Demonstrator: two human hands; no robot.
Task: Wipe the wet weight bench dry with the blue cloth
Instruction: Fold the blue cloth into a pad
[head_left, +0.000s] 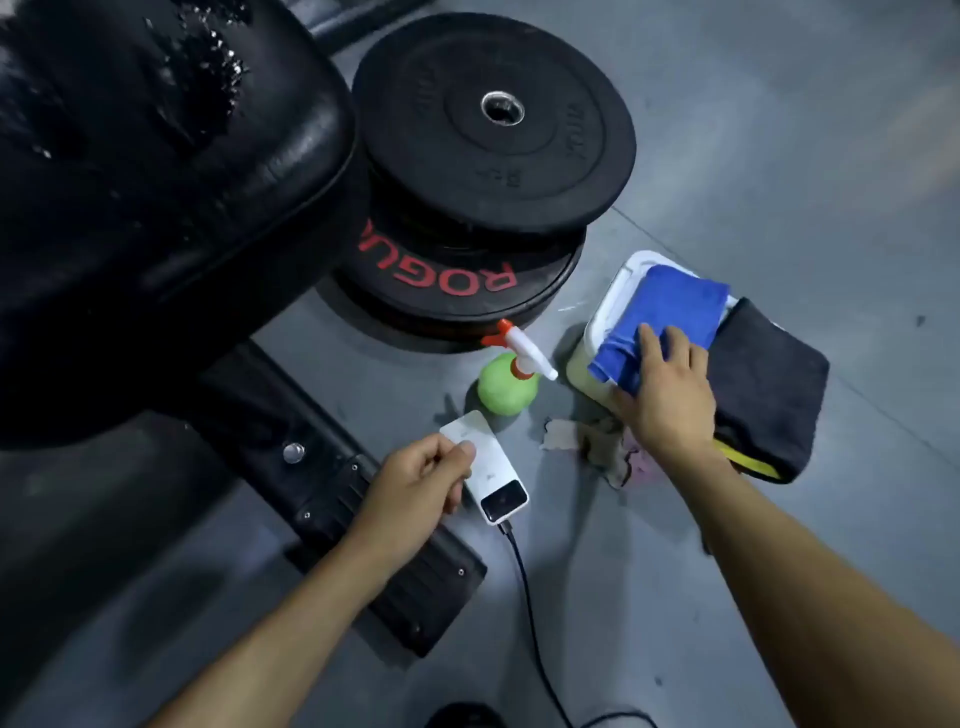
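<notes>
One padded black weight bench fills the upper left; water droplets bead on its top surface. Beside its right edge, a stack of black bumper plates sits on the grey floor. The bench's black base foot runs diagonally below the pad. Right of the stack, a white container carries the folded blue cloth, with a dark grey towel lying against its right side. The right hand rests on the blue cloth, fingers laid over its near edge; whether this grip has clenched the fabric cannot be told. The left hand grips a white power bank with a black cable attached. A green spray bottle stands between container and power bank.
</notes>
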